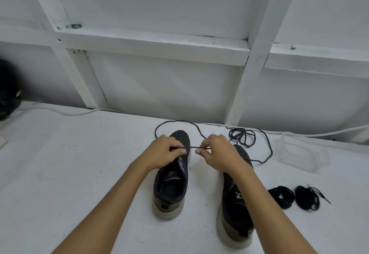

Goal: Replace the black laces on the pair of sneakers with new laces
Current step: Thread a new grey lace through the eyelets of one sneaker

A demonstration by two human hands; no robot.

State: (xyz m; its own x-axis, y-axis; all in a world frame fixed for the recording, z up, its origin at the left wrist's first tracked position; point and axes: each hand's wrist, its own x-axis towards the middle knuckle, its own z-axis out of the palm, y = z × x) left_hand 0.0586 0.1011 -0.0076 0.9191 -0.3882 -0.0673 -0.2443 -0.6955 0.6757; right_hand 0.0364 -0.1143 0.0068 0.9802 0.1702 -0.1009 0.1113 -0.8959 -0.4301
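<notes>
Both forearms come in from the bottom edge, bare, reaching forward over the white table (79, 164).

Left hand (163, 152): fingers curled, pinching a thin black lace (192, 147) over the front of the left sneaker (171, 182). Right hand (216, 153): fingers curled, pinching the same lace just to the right. Short stretch of lace runs taut and roughly level between the two hands, in the gap between the shoes.

Same lace loops away behind the hands in a wide arc toward the wall, then comes back down toward the right hand.

Left sneaker: black upper, pale sole, toe pointing at the wall, heel toward the camera, purple mark on its side. Eyelet area is hidden under the left hand, so can't tell how far it is laced.

Right sneaker (235, 209): same type, parallel, well right of the first, mostly covered by the right forearm.

Second loose black lace (242, 136) lies in a tangle near the wall, right of the right hand, with a tail curving round to the right sneaker.

Two coiled black lace bundles (281, 195) (306, 197) sit side by side, right of the right sneaker.

Clear plastic tray (303, 154) further right. White cable (69, 113) along the wall base. Green rubber band (73, 26) on the wall rail up left.
</notes>
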